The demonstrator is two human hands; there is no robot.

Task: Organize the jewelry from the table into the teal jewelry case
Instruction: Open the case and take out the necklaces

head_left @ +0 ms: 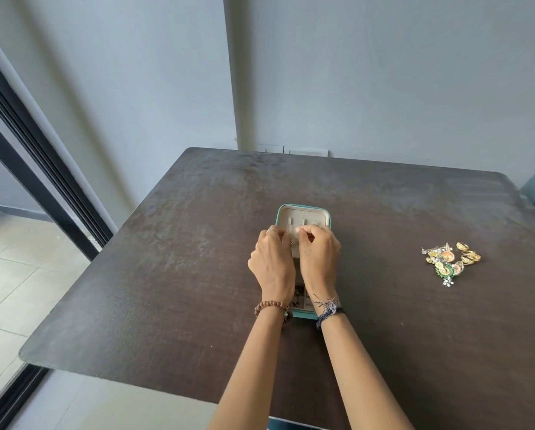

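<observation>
Sitting in the middle of the room is a big dark brown wooden table (198, 274) with round corners, pushed against a grey wall (135, 88). On it, near the middle, lies an open teal jewelry case (303, 208) with a cream inside and small cream hooks in the lid part. Both hands are over the case, close together. The left hand (272, 262) has a silver ring on one finger and a brown bead bracelet (271, 307) on the wrist; its fingers bend down toward the cream lining, but I cannot tell what they hold. The right hand (319, 259) has dark threads (330, 308) tied on the wrist, and its curled fingers pinch something too tiny to make out. Well off to the right on the table sits a little pile of gold and green jewelry (449, 260), apart from the case. A few small dark pieces lie in the near part of the case, between the wrists.
</observation>
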